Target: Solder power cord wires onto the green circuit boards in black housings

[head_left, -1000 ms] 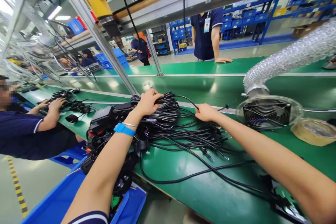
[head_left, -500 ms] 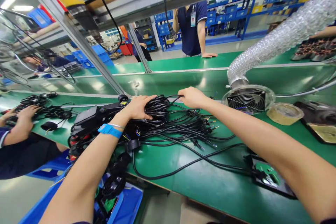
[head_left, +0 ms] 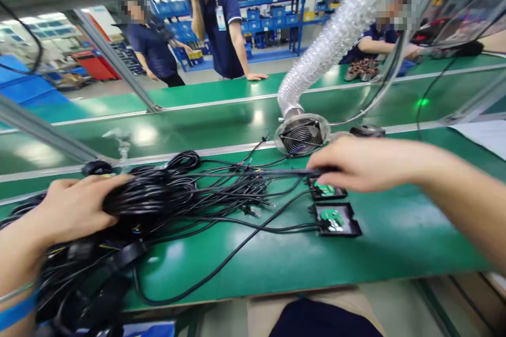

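My left hand (head_left: 81, 208) grips a thick bundle of black cables (head_left: 144, 195) on the left of the green bench, with thumb and fingers around its end. My right hand (head_left: 348, 163) is closed on a black cable (head_left: 282, 172) that runs taut from the bundle; its fingertips partly cover where it ends. Just below that hand lie two open black housings, a nearer one (head_left: 350, 224) and a farther one (head_left: 339, 195) partly behind my fingers. Each holds a green circuit board and has a cable attached. Stripped cable ends (head_left: 256, 181) fan out in the middle.
Behind my right hand stands a round fan (head_left: 302, 137) joined to a silver flexible duct (head_left: 316, 47). A metal post (head_left: 43, 131) slants on the left. Co-workers are beyond the green divider (head_left: 205, 126). Paper (head_left: 486, 137) lies at right.
The view has swung to the right. My right hand has drawn the cable out to the right, over the circuit-board housings. My left hand has stayed on the bundle.
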Motion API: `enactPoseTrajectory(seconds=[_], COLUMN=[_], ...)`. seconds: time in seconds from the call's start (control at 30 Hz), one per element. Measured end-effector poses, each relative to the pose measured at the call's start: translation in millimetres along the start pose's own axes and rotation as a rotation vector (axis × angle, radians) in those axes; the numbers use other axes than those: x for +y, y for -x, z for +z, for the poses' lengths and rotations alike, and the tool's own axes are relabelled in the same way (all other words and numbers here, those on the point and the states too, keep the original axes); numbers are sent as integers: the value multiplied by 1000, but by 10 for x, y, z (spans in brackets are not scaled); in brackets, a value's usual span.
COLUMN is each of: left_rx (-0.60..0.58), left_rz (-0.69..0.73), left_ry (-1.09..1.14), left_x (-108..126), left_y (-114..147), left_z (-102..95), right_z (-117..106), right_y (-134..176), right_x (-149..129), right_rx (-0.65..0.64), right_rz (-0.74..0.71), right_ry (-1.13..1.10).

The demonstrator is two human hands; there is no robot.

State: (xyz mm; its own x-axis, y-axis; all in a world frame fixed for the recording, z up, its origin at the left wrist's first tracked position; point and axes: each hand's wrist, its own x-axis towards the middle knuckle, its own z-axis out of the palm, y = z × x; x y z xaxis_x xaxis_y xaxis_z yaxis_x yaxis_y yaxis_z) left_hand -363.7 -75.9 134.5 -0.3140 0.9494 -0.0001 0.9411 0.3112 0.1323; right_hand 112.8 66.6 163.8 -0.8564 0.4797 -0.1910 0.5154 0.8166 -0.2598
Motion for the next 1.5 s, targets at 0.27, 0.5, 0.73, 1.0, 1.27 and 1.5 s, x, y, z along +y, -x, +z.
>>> enactPoseTrajectory(seconds=[0.27,0.5,0.73,1.0,1.27,1.5], left_rx=[-216,-485,-719,-820,-590,-456], left_rz=[858,557,394,434,596,722], left_ry=[359,793,1043,921,736,591], left_x=[2472,3245,3559,3464,3477,3944], left_y=[474,93,-169,-120,-147,-14], left_z=[898,1109,1282,1464,1369,899], right_z=[980,1054,1662,1601,1512,1167], right_y=[-75,572,673,741,718,586], right_x=[-165,668,830,933,971,641], right_rx=[48,814,350,266,613,1017], right_rz=[-53,62,76,-1,117,191], right_ry=[-31,-267,-146,-324,-400,-826])
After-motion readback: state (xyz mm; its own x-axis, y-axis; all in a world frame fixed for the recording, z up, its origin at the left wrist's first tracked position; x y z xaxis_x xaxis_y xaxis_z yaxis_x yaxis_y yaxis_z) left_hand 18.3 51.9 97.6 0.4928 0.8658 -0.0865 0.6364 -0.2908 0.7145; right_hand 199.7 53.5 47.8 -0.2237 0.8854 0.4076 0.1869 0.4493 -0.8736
